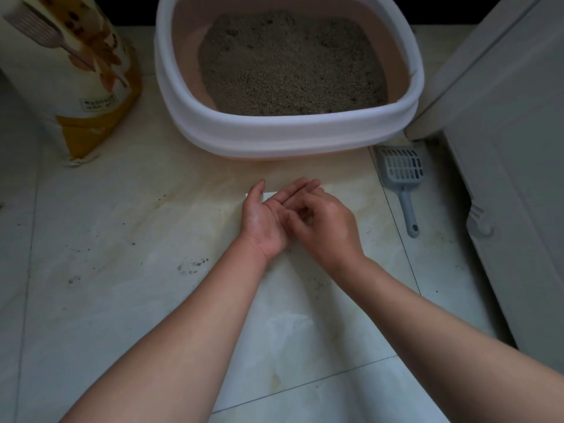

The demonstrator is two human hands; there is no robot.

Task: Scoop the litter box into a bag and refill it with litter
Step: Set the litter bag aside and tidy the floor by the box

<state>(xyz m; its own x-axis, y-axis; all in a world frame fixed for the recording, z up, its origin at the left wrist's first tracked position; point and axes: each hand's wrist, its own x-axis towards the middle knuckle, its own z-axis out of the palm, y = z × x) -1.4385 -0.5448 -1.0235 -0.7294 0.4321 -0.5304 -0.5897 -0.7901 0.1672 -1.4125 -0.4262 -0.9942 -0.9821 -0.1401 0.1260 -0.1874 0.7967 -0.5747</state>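
Note:
The litter box, white-rimmed with pink walls, stands at the top middle and holds grey-brown litter. A grey slotted scoop lies on the floor to the box's right. A yellow and white litter bag stands at the upper left, with a pink scoop leaning on it. A thin white plastic bag lies flat on the tiles under my arms. My left hand is palm up with fingers spread. My right hand curls its fingertips into the left palm; whether it pinches anything is hidden.
A white cabinet with a curved foot stands along the right side. Dark litter grains are scattered on the pale marble tiles to the left of my arms.

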